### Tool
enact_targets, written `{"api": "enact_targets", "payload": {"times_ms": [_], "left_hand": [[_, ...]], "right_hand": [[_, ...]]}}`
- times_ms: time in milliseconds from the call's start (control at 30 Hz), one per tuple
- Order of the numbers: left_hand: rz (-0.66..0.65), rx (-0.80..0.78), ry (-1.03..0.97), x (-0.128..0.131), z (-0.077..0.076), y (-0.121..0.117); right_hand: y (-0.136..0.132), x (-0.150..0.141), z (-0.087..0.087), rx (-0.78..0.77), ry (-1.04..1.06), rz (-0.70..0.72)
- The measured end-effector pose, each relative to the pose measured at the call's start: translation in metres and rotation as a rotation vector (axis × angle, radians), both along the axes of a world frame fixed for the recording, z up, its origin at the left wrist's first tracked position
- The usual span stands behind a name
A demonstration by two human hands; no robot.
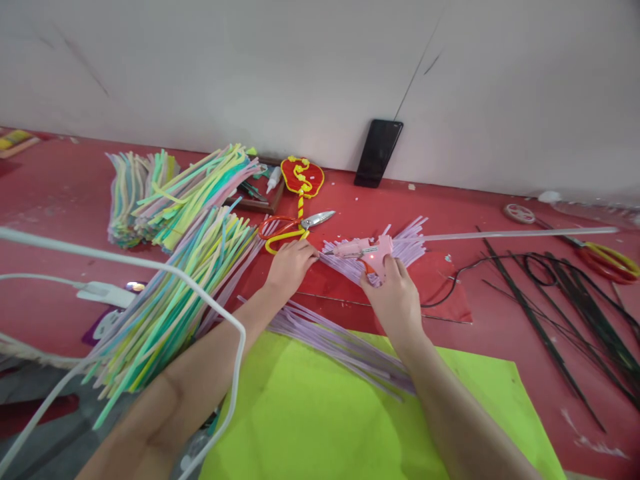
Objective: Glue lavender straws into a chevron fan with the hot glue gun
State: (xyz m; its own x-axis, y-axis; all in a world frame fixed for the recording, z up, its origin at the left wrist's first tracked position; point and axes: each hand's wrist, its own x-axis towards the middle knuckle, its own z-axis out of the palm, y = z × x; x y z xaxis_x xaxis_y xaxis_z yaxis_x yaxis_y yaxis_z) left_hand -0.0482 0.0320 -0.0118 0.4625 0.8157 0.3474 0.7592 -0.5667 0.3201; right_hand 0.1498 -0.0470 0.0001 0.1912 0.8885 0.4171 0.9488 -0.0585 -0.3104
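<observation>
My right hand [395,297] is closed round the grip of a pink glue gun [365,249], its nozzle pointing left over a fan of lilac pipe cleaners [407,245]. A long clear glue stick [520,234] sticks out of the gun to the right. My left hand [290,265] lies knuckles up just left of the nozzle, fingers curled and pressed onto the narrow end of the lilac fan. More lilac pipe cleaners [340,343] run under both forearms across a lime green sheet [350,413].
Piles of pastel pipe cleaners [175,293] fill the left. Orange-handled scissors [295,225] and a red-and-yellow craft piece [303,177] lie behind my left hand. A black phone [378,153] leans on the wall. Black wires [560,300], a white cable [150,267] and other scissors [613,259] surround.
</observation>
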Motion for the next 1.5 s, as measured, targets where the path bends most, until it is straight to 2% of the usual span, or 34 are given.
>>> {"api": "enact_targets", "payload": {"times_ms": [367,1033,1500], "left_hand": [[-0.004,0.001,-0.011,0.001,0.002,-0.001],[-0.001,-0.026,-0.008,0.001,0.003,-0.001],[-0.005,-0.026,-0.012,0.001,0.004,-0.002]], "right_hand": [[0.003,0.002,-0.011,-0.020,-0.003,0.060],[0.004,0.005,-0.014,-0.007,0.064,0.109],[0.001,0.005,-0.010,-0.056,0.063,0.073]]}}
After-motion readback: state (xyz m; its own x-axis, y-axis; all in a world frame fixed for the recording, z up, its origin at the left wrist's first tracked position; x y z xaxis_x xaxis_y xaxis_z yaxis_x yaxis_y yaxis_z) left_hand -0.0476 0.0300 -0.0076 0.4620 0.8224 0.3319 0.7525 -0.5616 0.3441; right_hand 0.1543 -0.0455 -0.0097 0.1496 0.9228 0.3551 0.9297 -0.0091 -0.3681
